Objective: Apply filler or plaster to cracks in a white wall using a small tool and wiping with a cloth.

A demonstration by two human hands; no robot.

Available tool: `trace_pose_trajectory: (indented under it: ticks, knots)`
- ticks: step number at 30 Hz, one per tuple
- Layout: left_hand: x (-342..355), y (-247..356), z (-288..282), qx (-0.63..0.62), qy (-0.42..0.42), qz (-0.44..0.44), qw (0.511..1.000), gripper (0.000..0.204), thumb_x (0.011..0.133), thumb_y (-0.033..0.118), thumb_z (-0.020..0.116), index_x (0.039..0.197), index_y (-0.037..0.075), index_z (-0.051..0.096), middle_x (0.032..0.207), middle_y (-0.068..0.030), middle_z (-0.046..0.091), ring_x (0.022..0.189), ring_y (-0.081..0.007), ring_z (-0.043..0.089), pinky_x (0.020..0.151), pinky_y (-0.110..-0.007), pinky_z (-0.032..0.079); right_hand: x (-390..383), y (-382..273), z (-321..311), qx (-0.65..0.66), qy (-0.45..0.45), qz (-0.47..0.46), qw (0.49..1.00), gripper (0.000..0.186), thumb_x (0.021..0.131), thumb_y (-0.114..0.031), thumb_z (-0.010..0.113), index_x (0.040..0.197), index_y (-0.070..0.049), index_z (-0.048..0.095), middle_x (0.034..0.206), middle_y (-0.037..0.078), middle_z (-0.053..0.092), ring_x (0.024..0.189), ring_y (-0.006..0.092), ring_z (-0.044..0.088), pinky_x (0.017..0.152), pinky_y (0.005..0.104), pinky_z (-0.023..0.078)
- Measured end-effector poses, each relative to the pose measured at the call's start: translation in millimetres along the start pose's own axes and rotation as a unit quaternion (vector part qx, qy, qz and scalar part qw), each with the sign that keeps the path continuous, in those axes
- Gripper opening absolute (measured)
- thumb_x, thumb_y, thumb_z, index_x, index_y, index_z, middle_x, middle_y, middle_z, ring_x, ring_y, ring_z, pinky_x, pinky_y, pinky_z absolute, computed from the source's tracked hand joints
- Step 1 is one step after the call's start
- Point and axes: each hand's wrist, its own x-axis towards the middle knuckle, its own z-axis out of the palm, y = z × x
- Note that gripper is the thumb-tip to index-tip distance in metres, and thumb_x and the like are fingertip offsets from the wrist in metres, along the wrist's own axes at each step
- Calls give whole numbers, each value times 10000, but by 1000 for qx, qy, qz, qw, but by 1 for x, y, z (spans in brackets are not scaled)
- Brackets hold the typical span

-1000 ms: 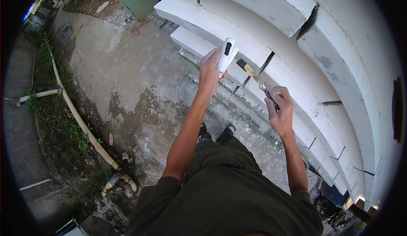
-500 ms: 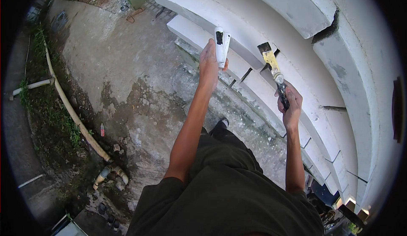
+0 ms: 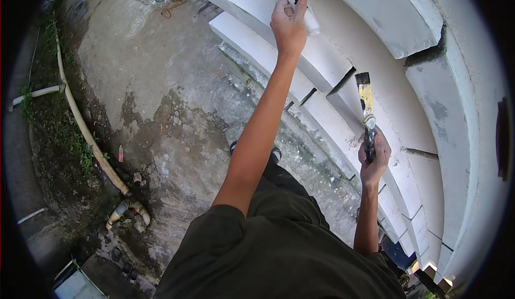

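Note:
My left hand (image 3: 289, 26) is closed around a small white container (image 3: 309, 19) with a black patch near its top. I cannot make out its exact kind. It is held over the upper white ledge, beside the pale wall; whether it touches them I cannot tell. Lower and to the right, my right hand (image 3: 375, 157) grips the dark handle of a paintbrush (image 3: 366, 97). The brush stands nearly upright in the picture, with dark bristles at its upper end and a stained yellow band below them. Its tip lies close to a dark gap (image 3: 342, 79) in the ledge.
White stepped ledges (image 3: 257, 46) curve along my right, with dark gaps between blocks. A thick grey-white ledge (image 3: 445, 111) overhangs at the far right. Rough concrete floor (image 3: 177, 84) spreads to the left, bordered by a long pipe (image 3: 86, 127). A small bottle (image 3: 120, 153) lies near it.
My left hand has moved up and right with the white container, which is now tilted the other way. My right hand has shifted slightly down and right, turning the paintbrush more upright.

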Motion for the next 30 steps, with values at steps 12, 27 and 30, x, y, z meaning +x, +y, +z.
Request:
trace_pose_trajectory:
  ticks: [12, 27, 30]
  knots:
    - [-15, -19, -10, 190, -158, 99, 964, 1158, 759, 205, 838, 1517, -126, 27, 1436, -292, 317, 1188, -365, 541, 979, -372, 501, -3, -3, -18, -21, -3, -1, 1000, 573, 1012, -377, 471, 1309, 109, 536, 804, 83, 609, 457, 40, 395, 382, 191, 272]
    - [-14, 8, -11, 517, -115, 199, 824, 1040, 571, 431, 893, 1347, -101, 448, 1224, -225, 581, 1180, -371, 522, 991, -512, 390, -3, 1, -20, -20, -29, 7, 999, 568, 1009, -386, 493, 1306, 94, 555, 814, 91, 630, 472, 42, 422, 392, 194, 275]
    - [-19, -8, -12, 521, -142, 251, 803, 1019, 551, 517, 862, 1266, -112, 499, 1176, -193, 609, 1124, -339, 537, 966, -497, 348, -4, 4, -23, -23, -33, 13, 999, 568, 1010, -389, 490, 1305, 92, 557, 811, 91, 630, 473, 44, 425, 395, 196, 280]
